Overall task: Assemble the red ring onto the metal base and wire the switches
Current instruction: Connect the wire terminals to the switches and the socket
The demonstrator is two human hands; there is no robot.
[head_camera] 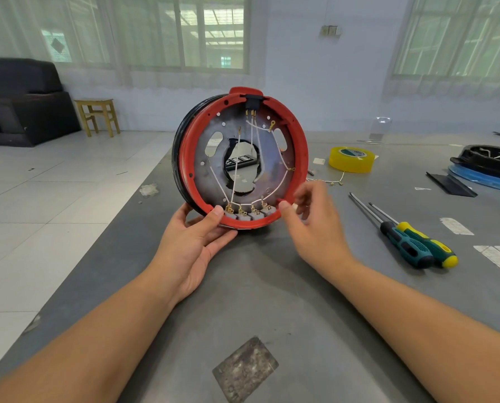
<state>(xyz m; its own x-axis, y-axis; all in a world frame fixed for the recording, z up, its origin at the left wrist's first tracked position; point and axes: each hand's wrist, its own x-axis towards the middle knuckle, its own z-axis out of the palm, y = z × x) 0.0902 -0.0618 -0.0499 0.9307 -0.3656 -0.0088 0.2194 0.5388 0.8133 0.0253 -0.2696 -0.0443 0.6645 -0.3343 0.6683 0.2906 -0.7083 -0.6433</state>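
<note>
Standing on edge on the grey table (272, 286), the red ring (300, 152) frames the metal base (211, 175); the left hand (196, 239) grips its lower rim beside the switches (244, 213), while the right hand (315, 216) hovers close, fingers loosely spread, holding nothing

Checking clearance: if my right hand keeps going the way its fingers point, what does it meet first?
Probably the lower right rim of the red plastic ring; the right hand is already nearly touching it.
</note>
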